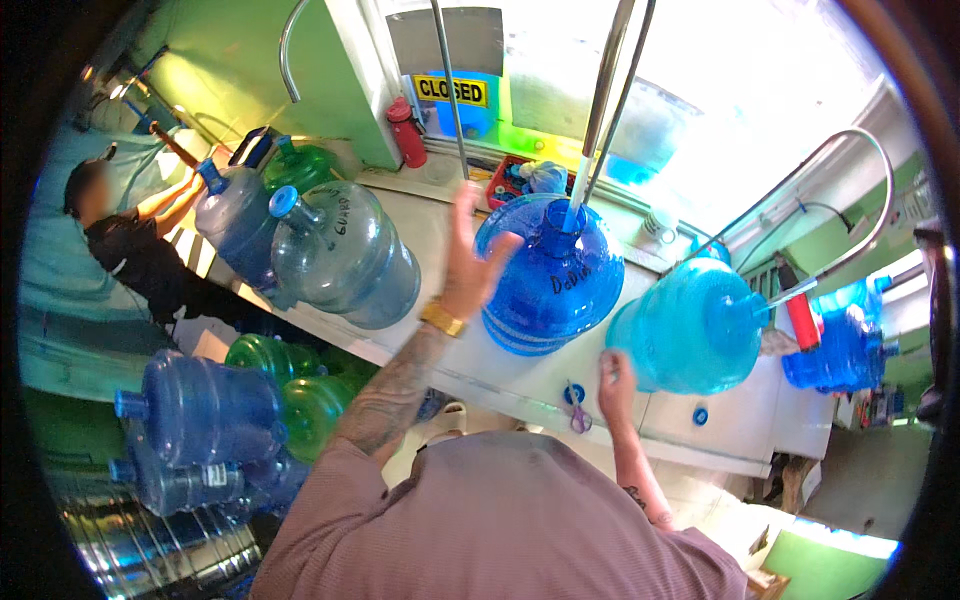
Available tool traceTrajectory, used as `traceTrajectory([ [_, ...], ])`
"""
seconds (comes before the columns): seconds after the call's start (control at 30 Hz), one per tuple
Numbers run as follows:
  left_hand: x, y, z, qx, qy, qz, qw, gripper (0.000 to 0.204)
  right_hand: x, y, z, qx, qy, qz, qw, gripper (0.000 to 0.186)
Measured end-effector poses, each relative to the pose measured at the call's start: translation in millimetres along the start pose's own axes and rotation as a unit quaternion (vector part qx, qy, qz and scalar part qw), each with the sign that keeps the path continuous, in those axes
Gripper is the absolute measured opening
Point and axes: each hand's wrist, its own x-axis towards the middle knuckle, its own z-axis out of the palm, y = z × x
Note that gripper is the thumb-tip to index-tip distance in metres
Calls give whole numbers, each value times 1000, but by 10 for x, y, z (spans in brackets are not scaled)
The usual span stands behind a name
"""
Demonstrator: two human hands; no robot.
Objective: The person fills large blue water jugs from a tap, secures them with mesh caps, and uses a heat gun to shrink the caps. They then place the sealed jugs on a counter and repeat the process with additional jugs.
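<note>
Two hands, well apart: the left hand (466,275) is spread open beside the dark blue jug (545,300), touching or not I can't tell; the right hand (616,378) is curled near the turquoise jug (690,330), its grip unclear to me. A tube (578,190) enters the dark blue jug's neck. On the tabletop (740,425) lie scissors (577,408) and a blue ring (700,416); leftward stands a clear jug (355,265), with a person in black (140,258) farther off

Shirt (520,510): mauve-brown, finely textured
Sleeves (328,495): loose, short
Left wristband (442,317): broad, gold-coloured
Left forearm tattoo (387,402): large, dark
Right forearm tattoo (635,496): small, dark
</note>
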Motion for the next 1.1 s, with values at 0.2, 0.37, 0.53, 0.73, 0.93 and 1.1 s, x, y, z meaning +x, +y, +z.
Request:
traceTrajectory([
  [0.2,357,-526,-2081,212,241,9,947,88,-985,1277,959,-340,-44,112,933,49],
  [0.37,491,-1071,-3041,25,185,-74,980,103,-886,1402,1038,-362,-57,148,919,35],
  [0.53,502,-1333,-3331,101,-37,-133,985,88,-959,210,1164,-187,-41,41,981,36],
  [0.73,270,-1298,-2840,160,102,-92,977,66,168,-2295,2155,-47,-48,-270,960,48],
  [0.93,377,-859,-2932,-80,62,-293,951,73,1163,-4090,2783,-123,-173,-241,947,39],
  [1.1,992,-1087,-3149,-194,-90,-437,874,49,1185,-4374,2908,-101,-148,-199,963,50],
])
